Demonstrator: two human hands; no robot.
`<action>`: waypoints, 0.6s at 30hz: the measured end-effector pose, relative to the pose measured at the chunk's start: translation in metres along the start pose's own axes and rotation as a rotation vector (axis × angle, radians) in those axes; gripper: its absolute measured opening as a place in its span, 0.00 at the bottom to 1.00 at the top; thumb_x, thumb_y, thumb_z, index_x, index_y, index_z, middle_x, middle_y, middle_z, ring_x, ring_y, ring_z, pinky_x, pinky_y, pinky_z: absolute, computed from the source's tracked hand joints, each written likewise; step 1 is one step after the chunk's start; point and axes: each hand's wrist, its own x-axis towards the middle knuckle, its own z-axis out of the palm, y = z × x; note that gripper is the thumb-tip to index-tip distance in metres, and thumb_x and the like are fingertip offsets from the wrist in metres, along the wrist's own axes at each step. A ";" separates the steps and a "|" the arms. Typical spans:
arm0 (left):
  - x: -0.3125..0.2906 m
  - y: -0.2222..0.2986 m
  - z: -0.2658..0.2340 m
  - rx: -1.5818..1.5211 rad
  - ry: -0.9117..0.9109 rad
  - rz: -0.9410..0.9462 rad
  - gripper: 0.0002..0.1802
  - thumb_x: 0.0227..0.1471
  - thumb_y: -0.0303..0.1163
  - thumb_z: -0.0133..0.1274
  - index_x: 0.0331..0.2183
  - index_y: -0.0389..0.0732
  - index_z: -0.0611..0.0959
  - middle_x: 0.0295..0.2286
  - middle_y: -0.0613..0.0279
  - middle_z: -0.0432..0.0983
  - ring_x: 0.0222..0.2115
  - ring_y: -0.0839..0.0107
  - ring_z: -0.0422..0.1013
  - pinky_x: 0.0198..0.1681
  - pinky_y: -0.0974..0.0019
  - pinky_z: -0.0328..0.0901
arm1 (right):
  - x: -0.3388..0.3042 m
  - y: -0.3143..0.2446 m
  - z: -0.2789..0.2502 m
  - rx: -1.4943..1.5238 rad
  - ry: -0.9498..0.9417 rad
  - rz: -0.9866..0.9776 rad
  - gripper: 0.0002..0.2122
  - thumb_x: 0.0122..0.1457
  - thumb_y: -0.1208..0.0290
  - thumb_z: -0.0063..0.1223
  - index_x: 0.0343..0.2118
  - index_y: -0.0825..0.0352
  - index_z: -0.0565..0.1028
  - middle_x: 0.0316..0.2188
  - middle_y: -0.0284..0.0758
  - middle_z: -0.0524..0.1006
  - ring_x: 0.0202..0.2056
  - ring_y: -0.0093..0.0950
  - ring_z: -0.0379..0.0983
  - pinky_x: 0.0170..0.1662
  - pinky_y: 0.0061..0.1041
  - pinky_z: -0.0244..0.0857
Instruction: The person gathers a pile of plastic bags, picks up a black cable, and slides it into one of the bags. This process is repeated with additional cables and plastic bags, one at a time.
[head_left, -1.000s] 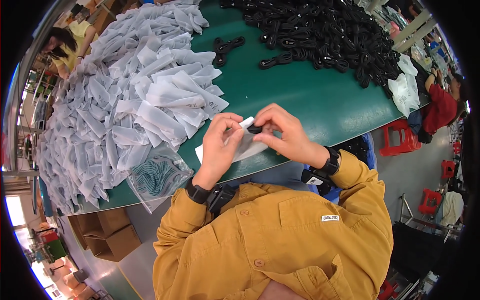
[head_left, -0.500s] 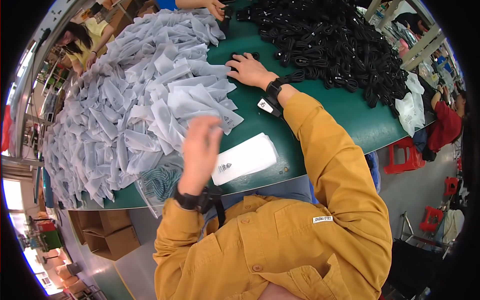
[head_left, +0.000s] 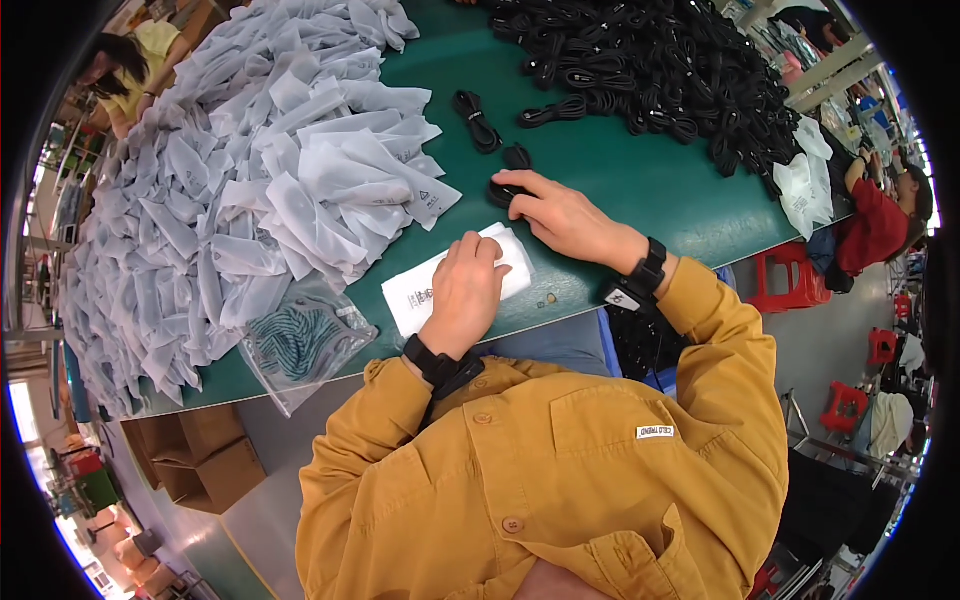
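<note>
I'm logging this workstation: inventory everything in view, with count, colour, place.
Table: 1, green, centre
Bag heap: many, whitish, table's left
Cable heap: many, black, far right
Lone cable: 1, black, between heaps
Held cable: 1, black, centre
Flat bags: count unclear, white, near edge
Cord bag: 1, clear with teal, near edge
Plastic bag: 1, white, table's right end
Container: 1, blue, below table
Box: 1+, brown, lower left
Stools: 3+, red, right
People: 2+, yellow top left, red top right
Sleeves: 2, mustard, forearms
Wristbands: 2, black, wrists
Left hand: 1, bare, on Flat bags
Right hand: 1, bare, on Held cable
</note>
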 end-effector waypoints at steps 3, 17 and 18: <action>0.000 0.007 -0.001 -0.007 0.039 -0.016 0.13 0.44 0.28 0.62 0.33 0.38 0.77 0.31 0.56 0.71 0.32 0.53 0.71 0.33 0.56 0.66 | -0.017 -0.011 -0.011 0.170 -0.026 0.317 0.11 0.51 0.86 0.48 0.37 0.67 0.72 0.59 0.40 0.64 0.57 0.42 0.64 0.51 0.34 0.67; 0.001 -0.002 0.009 -0.136 0.055 -0.092 0.04 0.47 0.23 0.57 0.27 0.35 0.78 0.27 0.53 0.73 0.28 0.56 0.72 0.31 0.58 0.66 | -0.072 0.002 -0.012 -0.102 0.353 0.554 0.18 0.53 0.83 0.47 0.49 0.69 0.70 0.48 0.46 0.69 0.44 0.42 0.71 0.45 0.34 0.68; 0.000 -0.001 0.008 -0.146 0.046 -0.116 0.04 0.47 0.23 0.57 0.28 0.35 0.78 0.27 0.53 0.73 0.27 0.57 0.72 0.31 0.59 0.66 | -0.073 0.006 -0.012 -0.008 0.377 0.631 0.17 0.54 0.83 0.47 0.49 0.70 0.70 0.46 0.45 0.70 0.43 0.42 0.72 0.44 0.32 0.68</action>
